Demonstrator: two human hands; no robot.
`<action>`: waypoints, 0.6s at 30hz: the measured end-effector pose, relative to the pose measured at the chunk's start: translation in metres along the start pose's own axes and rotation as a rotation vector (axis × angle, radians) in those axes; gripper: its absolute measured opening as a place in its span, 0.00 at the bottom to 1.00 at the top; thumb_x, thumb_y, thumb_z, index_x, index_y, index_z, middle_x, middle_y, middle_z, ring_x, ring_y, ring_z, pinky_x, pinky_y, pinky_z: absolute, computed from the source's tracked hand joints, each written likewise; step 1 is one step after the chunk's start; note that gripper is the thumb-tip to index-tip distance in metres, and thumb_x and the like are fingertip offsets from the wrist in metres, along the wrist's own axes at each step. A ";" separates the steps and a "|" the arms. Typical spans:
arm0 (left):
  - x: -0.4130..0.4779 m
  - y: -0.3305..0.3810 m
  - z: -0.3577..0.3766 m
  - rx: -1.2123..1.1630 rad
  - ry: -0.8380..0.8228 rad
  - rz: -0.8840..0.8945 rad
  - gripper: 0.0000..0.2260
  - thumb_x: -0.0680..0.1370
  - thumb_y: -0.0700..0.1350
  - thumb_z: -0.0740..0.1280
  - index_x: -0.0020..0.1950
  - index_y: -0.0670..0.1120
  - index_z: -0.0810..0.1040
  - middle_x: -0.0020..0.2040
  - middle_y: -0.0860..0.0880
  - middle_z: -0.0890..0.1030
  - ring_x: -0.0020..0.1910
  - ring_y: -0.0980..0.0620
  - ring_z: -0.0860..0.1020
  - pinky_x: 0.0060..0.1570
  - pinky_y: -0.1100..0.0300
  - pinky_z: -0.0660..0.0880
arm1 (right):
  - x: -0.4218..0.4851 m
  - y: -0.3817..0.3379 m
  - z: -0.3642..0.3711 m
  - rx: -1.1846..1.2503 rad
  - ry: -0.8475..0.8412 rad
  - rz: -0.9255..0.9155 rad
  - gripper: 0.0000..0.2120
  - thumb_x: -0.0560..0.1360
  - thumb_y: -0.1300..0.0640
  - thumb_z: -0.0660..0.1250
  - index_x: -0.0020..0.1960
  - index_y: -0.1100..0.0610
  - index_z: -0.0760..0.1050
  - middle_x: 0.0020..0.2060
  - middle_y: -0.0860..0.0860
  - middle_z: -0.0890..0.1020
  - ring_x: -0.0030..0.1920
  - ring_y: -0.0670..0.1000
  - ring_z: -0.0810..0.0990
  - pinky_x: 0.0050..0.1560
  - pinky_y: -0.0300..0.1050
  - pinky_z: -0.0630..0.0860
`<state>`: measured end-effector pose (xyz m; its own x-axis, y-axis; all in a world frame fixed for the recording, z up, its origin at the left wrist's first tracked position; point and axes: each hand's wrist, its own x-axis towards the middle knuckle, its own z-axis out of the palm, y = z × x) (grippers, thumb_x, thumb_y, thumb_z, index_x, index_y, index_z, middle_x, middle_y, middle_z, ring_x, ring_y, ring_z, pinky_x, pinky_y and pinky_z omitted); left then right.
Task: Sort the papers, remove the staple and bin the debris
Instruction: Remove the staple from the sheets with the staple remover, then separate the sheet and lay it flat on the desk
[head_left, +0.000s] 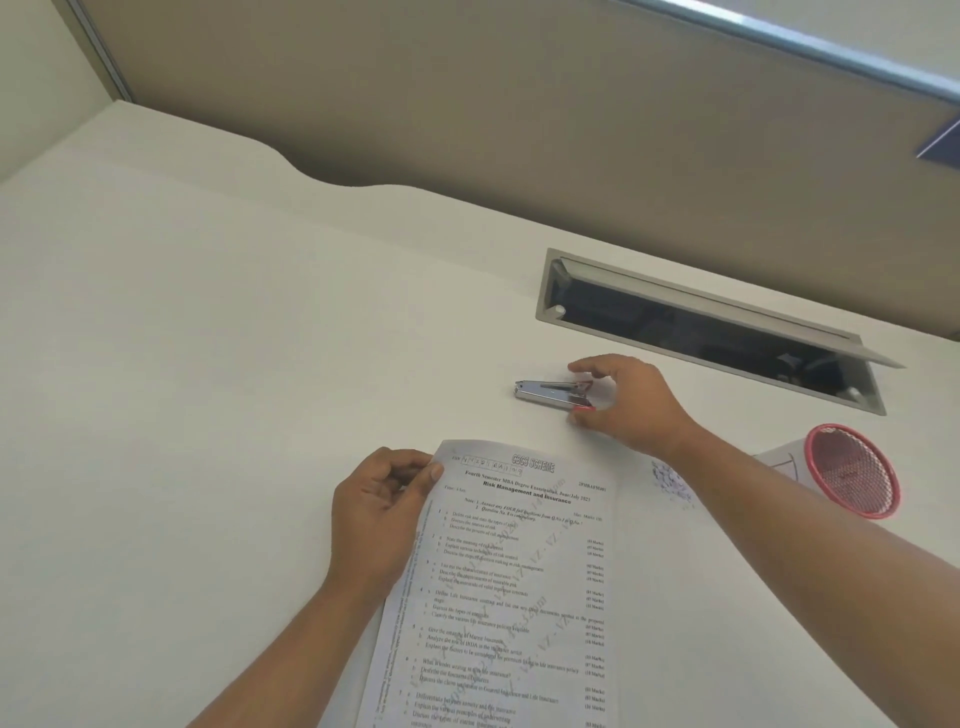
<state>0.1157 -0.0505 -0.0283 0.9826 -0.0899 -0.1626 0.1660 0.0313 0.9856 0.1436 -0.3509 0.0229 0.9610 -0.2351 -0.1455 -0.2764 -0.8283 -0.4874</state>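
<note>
A printed exam paper (509, 587) lies on the white desk (208, 364), running toward me. My left hand (379, 514) pinches its top left corner between thumb and fingers. Just beyond the paper's top edge lies a small silver stapler with a pink end (553, 393). My right hand (628, 402) reaches around the stapler's pink end, with the thumb below and the fingers above; they touch or nearly touch it. The stapler rests flat on the desk. A small scatter of tiny grey bits (670, 480) lies to the right of the paper, partly behind my right forearm.
A red mesh bin (854, 473) lies tipped on its side at the right, over a white sheet. An open cable slot with a grey flap (711, 327) is set into the desk behind the stapler. A beige partition (467, 104) backs the desk.
</note>
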 end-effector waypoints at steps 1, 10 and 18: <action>-0.001 0.001 0.000 0.002 0.000 0.000 0.08 0.74 0.41 0.76 0.43 0.55 0.85 0.40 0.52 0.86 0.39 0.58 0.84 0.39 0.67 0.80 | -0.004 -0.002 -0.003 -0.002 0.043 -0.003 0.24 0.65 0.52 0.79 0.60 0.48 0.79 0.51 0.43 0.79 0.52 0.45 0.75 0.53 0.38 0.67; -0.019 0.037 0.006 0.061 -0.068 0.011 0.10 0.76 0.41 0.75 0.43 0.58 0.85 0.39 0.52 0.86 0.37 0.54 0.85 0.34 0.60 0.82 | -0.116 -0.057 -0.014 0.637 0.192 0.200 0.05 0.72 0.59 0.74 0.47 0.52 0.83 0.36 0.46 0.86 0.34 0.41 0.81 0.35 0.30 0.75; -0.096 0.113 0.023 0.315 -0.174 0.702 0.11 0.75 0.40 0.73 0.54 0.55 0.85 0.39 0.54 0.77 0.38 0.52 0.79 0.35 0.62 0.77 | -0.230 -0.118 -0.042 1.138 0.036 0.352 0.04 0.72 0.56 0.74 0.44 0.56 0.86 0.41 0.54 0.88 0.43 0.53 0.87 0.39 0.39 0.80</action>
<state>0.0380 -0.0609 0.0993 0.8174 -0.3086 0.4865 -0.5453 -0.1424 0.8260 -0.0443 -0.2200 0.1497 0.8260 -0.3880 -0.4089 -0.3543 0.2069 -0.9120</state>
